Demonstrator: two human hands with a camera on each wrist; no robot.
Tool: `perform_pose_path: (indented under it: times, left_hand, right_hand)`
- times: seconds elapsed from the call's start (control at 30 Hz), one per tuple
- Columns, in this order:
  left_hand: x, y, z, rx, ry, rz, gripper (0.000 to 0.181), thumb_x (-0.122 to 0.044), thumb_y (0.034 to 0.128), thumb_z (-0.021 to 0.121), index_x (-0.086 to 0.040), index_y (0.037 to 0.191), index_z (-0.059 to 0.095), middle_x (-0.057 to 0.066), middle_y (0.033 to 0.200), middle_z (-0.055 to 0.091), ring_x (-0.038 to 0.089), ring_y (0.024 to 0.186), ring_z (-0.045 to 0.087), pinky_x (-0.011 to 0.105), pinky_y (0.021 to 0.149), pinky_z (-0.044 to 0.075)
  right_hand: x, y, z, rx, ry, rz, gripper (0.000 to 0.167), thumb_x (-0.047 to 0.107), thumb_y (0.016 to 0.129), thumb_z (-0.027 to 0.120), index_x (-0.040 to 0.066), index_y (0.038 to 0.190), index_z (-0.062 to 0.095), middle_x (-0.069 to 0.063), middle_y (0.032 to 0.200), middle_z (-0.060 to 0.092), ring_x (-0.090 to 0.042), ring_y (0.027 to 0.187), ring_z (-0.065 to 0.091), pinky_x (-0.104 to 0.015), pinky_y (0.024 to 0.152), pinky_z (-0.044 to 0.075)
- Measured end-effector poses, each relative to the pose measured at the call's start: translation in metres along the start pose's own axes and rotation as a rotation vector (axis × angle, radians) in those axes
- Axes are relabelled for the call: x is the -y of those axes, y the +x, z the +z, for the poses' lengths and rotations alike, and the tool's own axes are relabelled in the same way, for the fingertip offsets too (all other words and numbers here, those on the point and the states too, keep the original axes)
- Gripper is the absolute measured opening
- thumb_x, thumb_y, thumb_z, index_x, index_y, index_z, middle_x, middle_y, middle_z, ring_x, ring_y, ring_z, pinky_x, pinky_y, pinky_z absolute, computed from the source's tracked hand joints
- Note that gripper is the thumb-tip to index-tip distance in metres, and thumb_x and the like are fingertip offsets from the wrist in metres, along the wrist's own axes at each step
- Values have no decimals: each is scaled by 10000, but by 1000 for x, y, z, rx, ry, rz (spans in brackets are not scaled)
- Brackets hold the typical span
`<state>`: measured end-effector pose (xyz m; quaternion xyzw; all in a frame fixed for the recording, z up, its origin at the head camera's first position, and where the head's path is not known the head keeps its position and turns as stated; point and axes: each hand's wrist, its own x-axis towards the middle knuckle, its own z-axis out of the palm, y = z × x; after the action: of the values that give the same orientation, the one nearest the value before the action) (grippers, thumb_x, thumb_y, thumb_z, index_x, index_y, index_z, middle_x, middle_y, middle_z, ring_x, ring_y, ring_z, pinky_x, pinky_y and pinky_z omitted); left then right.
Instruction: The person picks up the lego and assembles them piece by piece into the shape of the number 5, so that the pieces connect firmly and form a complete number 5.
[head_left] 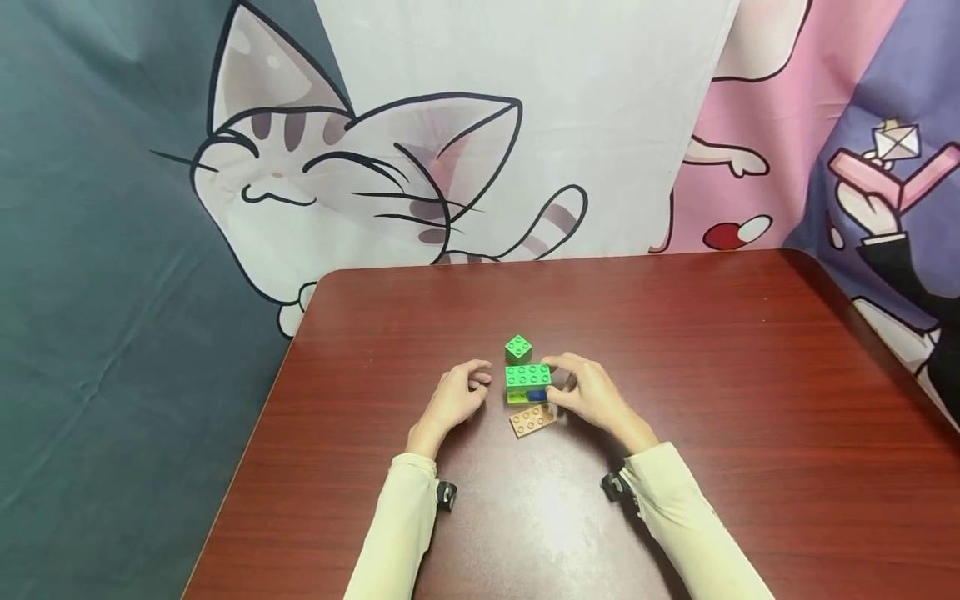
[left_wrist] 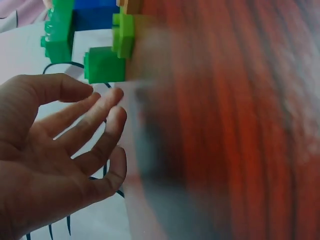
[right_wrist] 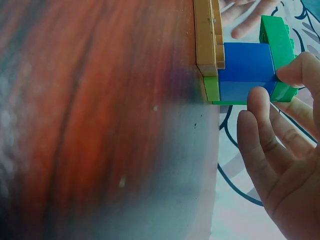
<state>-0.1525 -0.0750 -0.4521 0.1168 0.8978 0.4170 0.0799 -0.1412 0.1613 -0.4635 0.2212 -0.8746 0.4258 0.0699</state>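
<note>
A long green building brick (head_left: pixel 528 379) tops a small stack, above a blue brick (right_wrist: pixel 247 62) and a lime-green flat piece (head_left: pixel 517 398). My right hand (head_left: pixel 596 396) pinches the green brick's right end between thumb and forefinger; its other fingers curve loosely beside the blue brick. Left of the stack, apart from it, my left hand (head_left: pixel 457 398) hovers with relaxed, slightly bent fingers and holds nothing. A small square green brick (head_left: pixel 518 348) sits just behind the stack. In front lies a tan flat piece (head_left: pixel 533 421), studs up.
The bricks are near the middle of a reddish-brown wooden table (head_left: pixel 360 333). A cloth printed with a cartoon cat (head_left: pixel 300 192) hangs beyond its far edge. Black wrist cameras (head_left: pixel 446 496) sit at both cream sleeves (head_left: pixel 397 517).
</note>
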Motion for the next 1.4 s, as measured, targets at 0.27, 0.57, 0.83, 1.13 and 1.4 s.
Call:
perform_pose_path:
  times: [0.27,0.57,0.83,1.13,1.4]
  left_hand:
    - [-3,13,-1,44,175,75,349,-36,840,599,0,1187,590,114,1070,650,230,954,604,379,838,459]
    - [-4,39,0,73,130,115,385,-3,838,583,9,1222,563,138,1133,623,258,992,590,369,862,450]
    - [-1,52,8,92,175,178,440,-113,815,696,0,1219,563,121,1072,643,237,996,595,357,878,443]
    - [4,63,16,37,189,174,415,-200,804,737,-50,1168,606,66,967,648,182,877,599,313,796,465]
    - [1,62,13,19,265,170,315,-260,818,723,-103,1080,648,1,880,647,138,793,592,313,717,470]
  right_hand:
    - [-1,-2,0,2,-3,10,420,58,707,695,30,1123,647,-44,879,616,-79,578,556,-248,541,468]
    - [0,0,1,4,7,17,410,62,708,684,36,1115,651,-51,884,614,-80,569,558,-247,534,466]
    - [-2,0,3,-8,14,7,410,63,702,689,23,1109,653,-38,871,610,-100,566,566,-245,532,471]
    - [-2,-1,3,-7,14,11,411,52,704,692,34,1112,654,-33,881,611,-84,572,558,-241,539,471]
    - [-2,-1,2,-14,12,21,408,58,706,697,50,1112,658,0,894,611,-63,564,528,-243,528,461]
